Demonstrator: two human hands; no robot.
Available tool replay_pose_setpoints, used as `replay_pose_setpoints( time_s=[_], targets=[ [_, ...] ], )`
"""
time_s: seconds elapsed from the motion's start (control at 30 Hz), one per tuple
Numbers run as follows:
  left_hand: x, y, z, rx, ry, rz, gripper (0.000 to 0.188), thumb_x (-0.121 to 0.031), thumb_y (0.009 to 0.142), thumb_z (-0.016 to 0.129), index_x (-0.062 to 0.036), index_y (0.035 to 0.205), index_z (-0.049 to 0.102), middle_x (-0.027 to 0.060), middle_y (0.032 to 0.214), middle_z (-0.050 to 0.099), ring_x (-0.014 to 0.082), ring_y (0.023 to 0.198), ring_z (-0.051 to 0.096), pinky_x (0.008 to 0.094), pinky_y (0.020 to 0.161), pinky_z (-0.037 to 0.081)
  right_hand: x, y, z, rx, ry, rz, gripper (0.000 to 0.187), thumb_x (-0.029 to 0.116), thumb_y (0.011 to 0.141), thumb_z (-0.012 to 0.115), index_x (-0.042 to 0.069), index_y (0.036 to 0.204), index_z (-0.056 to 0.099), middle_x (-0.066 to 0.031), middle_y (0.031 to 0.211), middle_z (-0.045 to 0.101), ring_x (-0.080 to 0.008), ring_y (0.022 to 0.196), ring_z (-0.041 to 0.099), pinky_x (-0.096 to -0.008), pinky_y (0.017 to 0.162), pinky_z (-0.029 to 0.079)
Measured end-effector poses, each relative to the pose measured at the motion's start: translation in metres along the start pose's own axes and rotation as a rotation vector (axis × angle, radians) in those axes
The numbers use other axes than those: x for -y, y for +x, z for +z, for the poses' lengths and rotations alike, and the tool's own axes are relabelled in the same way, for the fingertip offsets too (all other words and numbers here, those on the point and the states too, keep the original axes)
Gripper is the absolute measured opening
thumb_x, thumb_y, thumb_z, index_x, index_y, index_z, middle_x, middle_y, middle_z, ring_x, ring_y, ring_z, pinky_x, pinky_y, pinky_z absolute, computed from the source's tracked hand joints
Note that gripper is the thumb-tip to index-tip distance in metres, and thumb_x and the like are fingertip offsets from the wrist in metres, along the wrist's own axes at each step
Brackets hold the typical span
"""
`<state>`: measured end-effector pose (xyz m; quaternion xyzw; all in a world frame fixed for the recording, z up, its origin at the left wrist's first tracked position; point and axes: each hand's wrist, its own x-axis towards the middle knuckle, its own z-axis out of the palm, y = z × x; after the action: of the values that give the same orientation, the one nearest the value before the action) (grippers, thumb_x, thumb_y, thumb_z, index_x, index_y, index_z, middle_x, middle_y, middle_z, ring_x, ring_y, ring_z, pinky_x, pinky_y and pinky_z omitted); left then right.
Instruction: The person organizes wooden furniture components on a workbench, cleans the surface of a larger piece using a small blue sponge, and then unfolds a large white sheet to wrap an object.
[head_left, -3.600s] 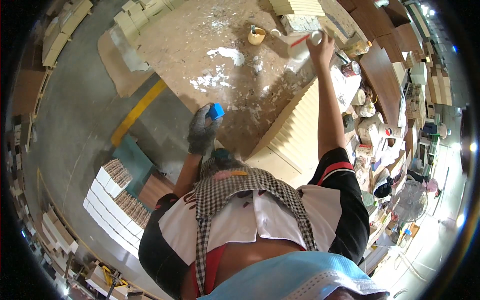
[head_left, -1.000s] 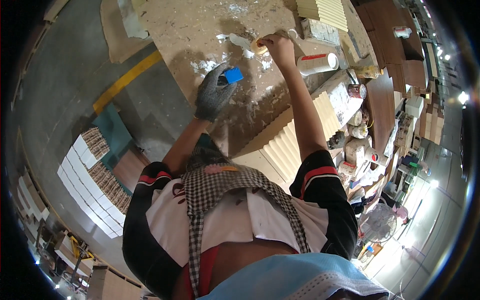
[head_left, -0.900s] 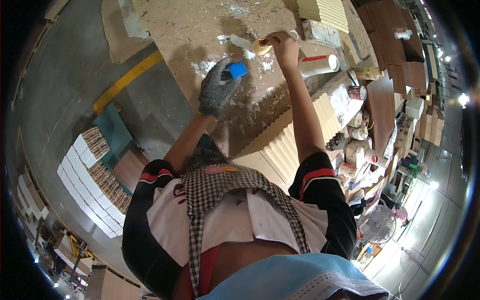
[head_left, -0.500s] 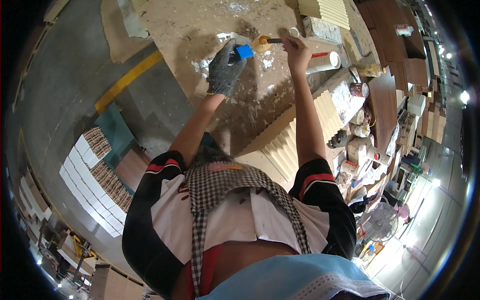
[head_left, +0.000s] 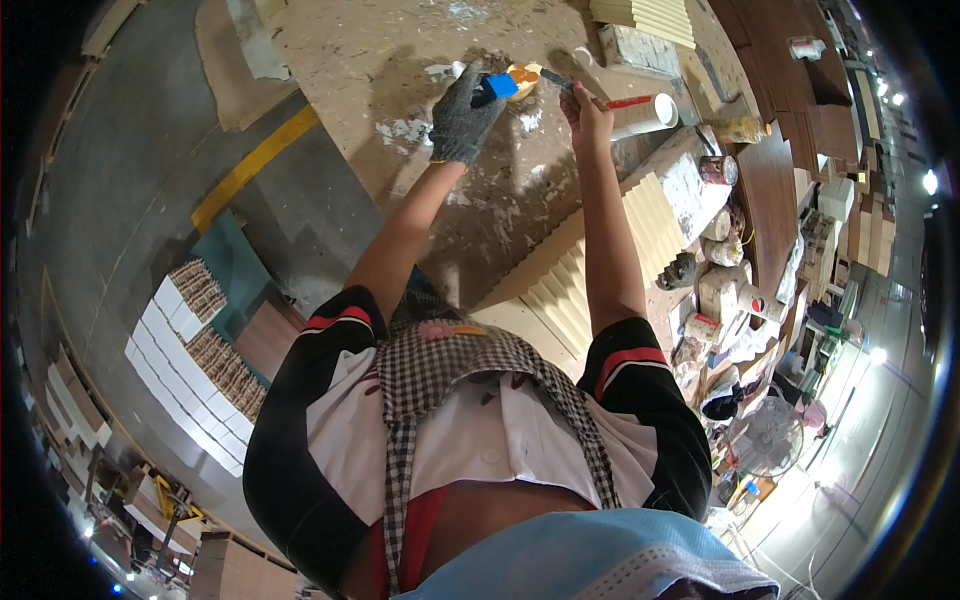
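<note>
Here's the blue block, just left of the yellow cup — whether they touch, I can't tell. It looks light and stiff, hard to crush, and its flat sides should suit a knit glove's grip. The gloved left hand, left of the cup, curls partly closed around it. Right of the cup, the bare right hand pinches a slim dark tool, fingers nearly closed, tip pointing to the rim — likely light and firm, best held well behind that tip. Both arms reach forward, the left slanting inward toward the cup, the right straighter.
</note>
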<state>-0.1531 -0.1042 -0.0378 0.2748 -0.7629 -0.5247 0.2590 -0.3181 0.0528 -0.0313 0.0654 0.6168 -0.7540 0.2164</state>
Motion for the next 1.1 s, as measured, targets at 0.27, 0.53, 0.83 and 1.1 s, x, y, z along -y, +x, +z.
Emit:
replay_pose_setpoints(
  time_s=[0.27,0.53,0.83,1.1],
  targets=[
    [-0.009,0.002,0.008,0.01,0.013,-0.03,0.069,-0.031,0.083,0.076,-0.0081,0.141,0.047,0.0114,0.118,0.068,0.0233,0.105,0.067,0.0365,0.091,0.052,0.024,-0.021,0.005,0.042,0.141,0.093,0.015,0.01,0.096,0.061,-0.003,0.102,0.065,-0.0121,0.086,0.069,-0.0199,0.074,0.069,-0.0289,0.067,0.058],
    [-0.026,0.004,0.008,0.007,-0.077,-0.021,0.074,-0.032,0.081,0.077,-0.0111,0.145,0.045,0.0145,0.124,0.065,0.024,0.109,0.065,0.0372,0.095,0.051,0.01,-0.031,0.002,0.065,0.083,0.129,0.014,0.011,0.095,0.065,-0.002,0.099,0.065,-0.01,0.082,0.069,-0.0187,0.073,0.068,-0.0283,0.068,0.058],
    [-0.031,0.001,0.0,0.076,-0.115,-0.073,0.076,-0.037,0.082,0.077,-0.0094,0.145,0.044,0.0127,0.126,0.065,0.0221,0.111,0.065,0.0359,0.096,0.05,0.009,-0.045,0.006,0.052,0.024,0.001,0.015,0.012,0.094,0.067,-0.002,0.099,0.065,-0.009,0.082,0.069,-0.0166,0.071,0.067,-0.0269,0.067,0.057],
    [-0.019,-0.002,0.003,0.065,-0.156,-0.11,0.073,-0.033,0.083,0.078,-0.0076,0.143,0.046,0.0108,0.122,0.066,0.0188,0.108,0.065,0.034,0.095,0.05,0.015,-0.051,0.007,0.075,0.036,0.116,0.014,0.011,0.094,0.067,-0.001,0.099,0.065,-0.0082,0.082,0.068,-0.0153,0.073,0.066,-0.0257,0.068,0.056]
  ],
)
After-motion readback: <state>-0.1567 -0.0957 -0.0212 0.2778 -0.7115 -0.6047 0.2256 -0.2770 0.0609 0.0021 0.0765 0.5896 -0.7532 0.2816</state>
